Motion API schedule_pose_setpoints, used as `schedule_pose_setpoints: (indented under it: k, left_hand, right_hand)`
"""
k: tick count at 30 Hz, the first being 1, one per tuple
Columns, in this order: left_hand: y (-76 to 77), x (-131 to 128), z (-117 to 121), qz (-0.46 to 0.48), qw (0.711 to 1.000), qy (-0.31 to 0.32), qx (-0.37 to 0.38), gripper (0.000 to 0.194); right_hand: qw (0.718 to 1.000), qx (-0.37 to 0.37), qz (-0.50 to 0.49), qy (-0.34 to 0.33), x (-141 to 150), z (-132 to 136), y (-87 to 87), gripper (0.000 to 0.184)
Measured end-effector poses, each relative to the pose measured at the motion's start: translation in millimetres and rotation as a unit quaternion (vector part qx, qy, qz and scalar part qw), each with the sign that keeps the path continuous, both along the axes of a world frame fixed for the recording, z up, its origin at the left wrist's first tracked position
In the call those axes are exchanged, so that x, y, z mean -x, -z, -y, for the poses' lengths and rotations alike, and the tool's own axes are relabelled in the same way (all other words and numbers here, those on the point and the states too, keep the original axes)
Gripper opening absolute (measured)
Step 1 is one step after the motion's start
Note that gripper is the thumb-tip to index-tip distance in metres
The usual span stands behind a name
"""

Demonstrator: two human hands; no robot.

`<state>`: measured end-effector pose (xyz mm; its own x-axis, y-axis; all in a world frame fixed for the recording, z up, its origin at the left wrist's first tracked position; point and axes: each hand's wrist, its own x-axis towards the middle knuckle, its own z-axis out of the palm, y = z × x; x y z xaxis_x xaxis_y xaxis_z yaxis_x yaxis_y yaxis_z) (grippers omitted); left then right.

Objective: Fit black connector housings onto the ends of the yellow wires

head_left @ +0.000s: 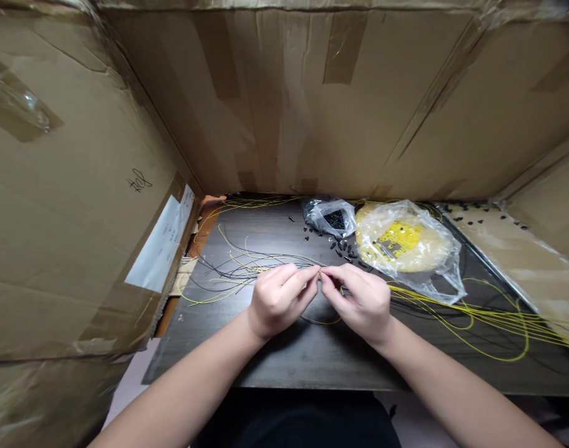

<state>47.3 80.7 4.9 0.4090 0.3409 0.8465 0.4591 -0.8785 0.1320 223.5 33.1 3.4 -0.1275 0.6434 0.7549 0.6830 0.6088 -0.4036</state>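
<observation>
Yellow wires beside; left hand, right hand tip-to-tip, fingers pinched.

Up rose a tall brown cardboard back wall, striped with tape, and flanking it stood a left panel bearing a white paper label and a dark scrawl! Below spread a dark wood-grain table, its top catching a soft sheen of light.

Plastic bags look glossy, the cardboard wall matt, wires perhaps plastic-coated.
</observation>
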Motion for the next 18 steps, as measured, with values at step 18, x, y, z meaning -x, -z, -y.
schedule_pose_setpoints:
  k: [18]
  left_hand:
    - [-1.6,0.2,-1.1,-0.038,0.999,-0.026,-0.003,0.015]
  right_hand:
    - [1.0,0.002,0.012,0.023,-0.7,-1.3,0.6,0.011]
